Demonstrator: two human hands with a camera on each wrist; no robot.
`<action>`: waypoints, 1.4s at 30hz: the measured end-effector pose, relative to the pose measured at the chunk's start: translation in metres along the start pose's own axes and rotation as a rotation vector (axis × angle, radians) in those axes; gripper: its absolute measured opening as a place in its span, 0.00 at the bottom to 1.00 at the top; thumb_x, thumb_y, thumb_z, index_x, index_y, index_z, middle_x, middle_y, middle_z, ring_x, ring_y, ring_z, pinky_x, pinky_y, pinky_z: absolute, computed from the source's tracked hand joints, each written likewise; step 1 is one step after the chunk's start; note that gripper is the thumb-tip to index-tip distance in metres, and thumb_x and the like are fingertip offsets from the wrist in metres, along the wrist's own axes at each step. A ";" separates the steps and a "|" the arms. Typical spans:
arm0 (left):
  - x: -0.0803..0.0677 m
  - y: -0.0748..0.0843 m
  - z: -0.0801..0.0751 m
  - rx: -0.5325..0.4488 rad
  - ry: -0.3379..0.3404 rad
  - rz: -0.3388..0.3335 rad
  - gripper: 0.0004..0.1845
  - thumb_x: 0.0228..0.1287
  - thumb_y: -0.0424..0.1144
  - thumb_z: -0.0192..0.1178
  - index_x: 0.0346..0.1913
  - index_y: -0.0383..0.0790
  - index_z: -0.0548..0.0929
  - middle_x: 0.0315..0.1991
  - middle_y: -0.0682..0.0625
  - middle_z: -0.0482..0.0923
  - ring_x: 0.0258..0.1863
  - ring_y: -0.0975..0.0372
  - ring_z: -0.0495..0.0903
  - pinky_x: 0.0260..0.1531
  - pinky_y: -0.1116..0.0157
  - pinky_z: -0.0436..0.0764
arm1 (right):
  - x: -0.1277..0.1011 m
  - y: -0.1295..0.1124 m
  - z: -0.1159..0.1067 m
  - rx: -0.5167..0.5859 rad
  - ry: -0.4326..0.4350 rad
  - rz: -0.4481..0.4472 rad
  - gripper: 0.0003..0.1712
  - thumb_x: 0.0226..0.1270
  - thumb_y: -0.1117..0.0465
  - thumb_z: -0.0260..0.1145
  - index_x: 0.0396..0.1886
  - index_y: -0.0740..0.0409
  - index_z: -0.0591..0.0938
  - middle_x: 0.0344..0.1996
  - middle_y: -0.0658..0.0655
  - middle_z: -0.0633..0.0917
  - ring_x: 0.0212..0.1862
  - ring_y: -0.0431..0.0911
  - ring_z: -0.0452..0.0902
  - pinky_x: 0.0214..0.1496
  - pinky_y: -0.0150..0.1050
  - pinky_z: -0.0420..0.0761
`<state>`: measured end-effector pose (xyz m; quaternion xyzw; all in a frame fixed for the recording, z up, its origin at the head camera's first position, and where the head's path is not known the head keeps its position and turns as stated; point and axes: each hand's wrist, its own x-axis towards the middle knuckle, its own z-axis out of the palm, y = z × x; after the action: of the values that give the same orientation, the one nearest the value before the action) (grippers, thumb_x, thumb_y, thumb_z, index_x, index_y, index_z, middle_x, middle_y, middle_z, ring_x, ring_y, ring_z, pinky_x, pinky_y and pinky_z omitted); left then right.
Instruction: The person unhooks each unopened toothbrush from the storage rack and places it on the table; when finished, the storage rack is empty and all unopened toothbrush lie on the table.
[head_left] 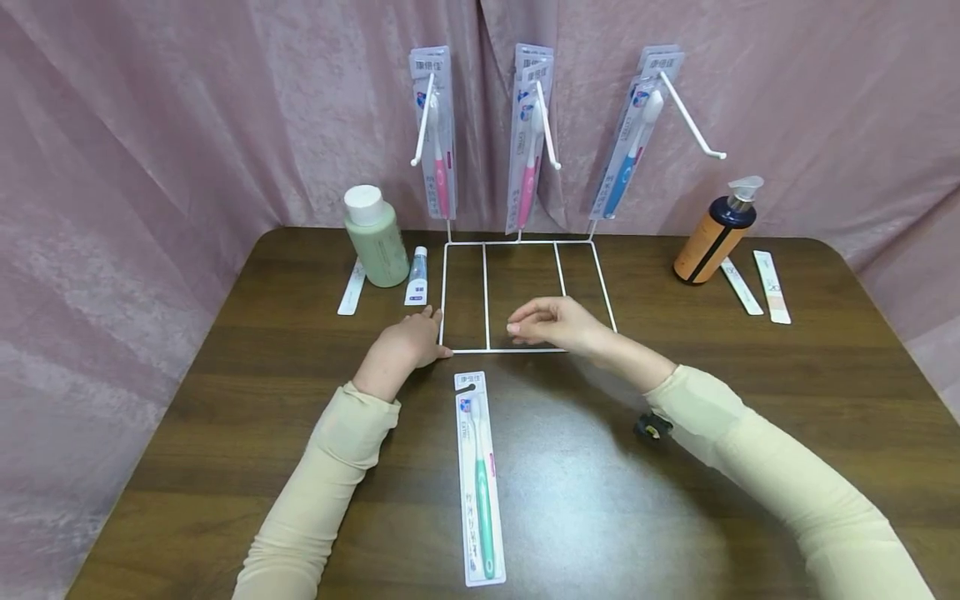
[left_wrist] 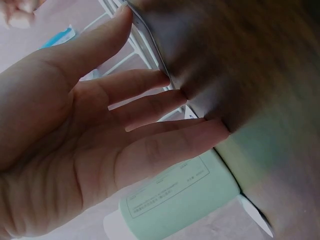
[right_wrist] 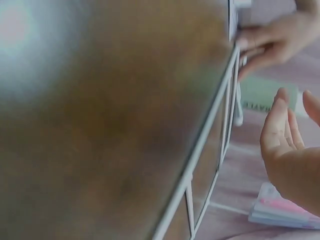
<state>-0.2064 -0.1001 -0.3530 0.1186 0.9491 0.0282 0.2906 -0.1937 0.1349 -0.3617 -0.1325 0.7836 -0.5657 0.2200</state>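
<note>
My left hand (head_left: 405, 343) rests at the front left corner of a white wire rack (head_left: 486, 292), thumb and fingers spread. In the left wrist view its fingers (left_wrist: 155, 102) are nearly straight, with the tips down at the tabletop. Above the front part of the rack's base hovers my right hand (head_left: 558, 323), fingers loosely bent and holding nothing. In front of the rack, a packaged green toothbrush (head_left: 482, 492) lies on the table. Packaged toothbrushes hang from the rack's hooks: pink ones at left (head_left: 441, 167) and middle (head_left: 528, 179), a blue one (head_left: 622, 171) at right.
A green bottle (head_left: 380, 246) with a white cap and a toothpaste tube (head_left: 417, 279) stand left of the rack. Right of it are an orange pump bottle (head_left: 708, 246) and two white packets (head_left: 772, 287). A small dark object (head_left: 651, 426) lies beside the right sleeve.
</note>
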 end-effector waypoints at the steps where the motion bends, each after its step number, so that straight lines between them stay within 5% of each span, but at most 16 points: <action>1: 0.000 0.000 0.000 0.001 0.003 0.002 0.40 0.69 0.50 0.51 0.73 0.33 0.46 0.74 0.38 0.41 0.70 0.43 0.48 0.68 0.49 0.55 | 0.006 -0.003 -0.003 -0.012 0.015 0.006 0.18 0.64 0.60 0.64 0.49 0.69 0.78 0.42 0.67 0.84 0.47 0.59 0.80 0.53 0.48 0.78; 7: -0.001 -0.001 0.000 0.005 0.016 -0.002 0.40 0.69 0.50 0.51 0.73 0.33 0.47 0.73 0.37 0.43 0.70 0.43 0.49 0.67 0.49 0.56 | 0.047 -0.016 -0.011 -0.071 0.075 -0.001 0.22 0.64 0.57 0.64 0.54 0.65 0.77 0.47 0.65 0.82 0.52 0.59 0.77 0.57 0.49 0.75; 15: -0.002 -0.002 0.002 -0.035 0.034 -0.005 0.40 0.67 0.50 0.53 0.73 0.35 0.49 0.73 0.40 0.45 0.70 0.44 0.50 0.65 0.47 0.59 | 0.099 -0.037 0.007 -0.140 0.123 0.011 0.36 0.63 0.48 0.64 0.67 0.54 0.64 0.58 0.57 0.74 0.60 0.50 0.70 0.60 0.45 0.72; 22: -0.001 -0.004 -0.001 -0.013 0.023 -0.017 0.40 0.68 0.51 0.52 0.73 0.35 0.48 0.74 0.39 0.43 0.70 0.44 0.50 0.65 0.47 0.60 | 0.141 -0.049 0.026 -0.174 0.355 0.004 0.42 0.61 0.46 0.65 0.68 0.58 0.59 0.61 0.60 0.72 0.61 0.50 0.70 0.59 0.40 0.73; 28: -0.002 0.001 0.003 -0.045 0.032 -0.023 0.40 0.66 0.51 0.54 0.73 0.37 0.50 0.74 0.41 0.44 0.70 0.45 0.51 0.66 0.48 0.59 | 0.156 -0.053 0.032 -0.403 0.615 -0.180 0.36 0.60 0.46 0.66 0.61 0.60 0.67 0.52 0.60 0.77 0.52 0.49 0.74 0.52 0.41 0.75; 33: -0.001 0.007 0.009 -0.019 0.056 0.008 0.40 0.65 0.51 0.56 0.72 0.36 0.53 0.73 0.41 0.49 0.69 0.46 0.55 0.66 0.52 0.61 | 0.159 -0.060 0.028 -0.519 0.785 -0.214 0.27 0.60 0.47 0.66 0.52 0.58 0.73 0.40 0.57 0.80 0.41 0.49 0.76 0.42 0.44 0.75; 37: -0.001 0.006 0.008 -0.012 0.073 -0.006 0.40 0.64 0.51 0.57 0.72 0.36 0.54 0.73 0.42 0.50 0.69 0.47 0.55 0.65 0.53 0.61 | 0.161 -0.069 0.022 -0.599 0.816 -0.238 0.20 0.60 0.48 0.65 0.42 0.59 0.76 0.31 0.58 0.83 0.34 0.54 0.79 0.36 0.47 0.75; 42: -0.003 -0.002 0.006 -0.041 0.065 -0.047 0.40 0.65 0.52 0.56 0.73 0.38 0.52 0.74 0.42 0.47 0.70 0.46 0.53 0.65 0.49 0.61 | 0.154 -0.071 0.026 -0.562 0.717 -0.310 0.18 0.61 0.46 0.63 0.34 0.58 0.75 0.21 0.54 0.80 0.23 0.47 0.73 0.24 0.41 0.69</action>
<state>-0.2013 -0.1032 -0.3566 0.0891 0.9598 0.0447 0.2625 -0.3172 0.0206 -0.3318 -0.0987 0.9036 -0.3682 -0.1956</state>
